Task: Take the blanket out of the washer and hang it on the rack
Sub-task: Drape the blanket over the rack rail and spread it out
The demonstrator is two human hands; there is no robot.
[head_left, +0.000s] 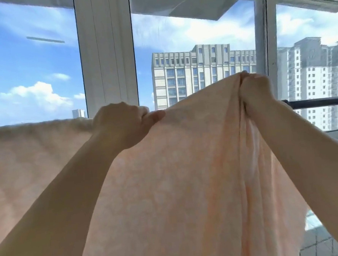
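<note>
Your left hand (122,126) has its fingers curled, thumb pinching the top edge of the peach blanket (177,176). Your right hand (256,91) clamps a bunched fold and lifts it above the dark rack bar (319,102). Left of your hands, the blanket already hangs over the rack, before the window frame (106,52)

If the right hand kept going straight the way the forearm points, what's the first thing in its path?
Probably the window glass: the right hand, gripping the blanket, is raised above the rack bar. Depth is unclear.
</note>
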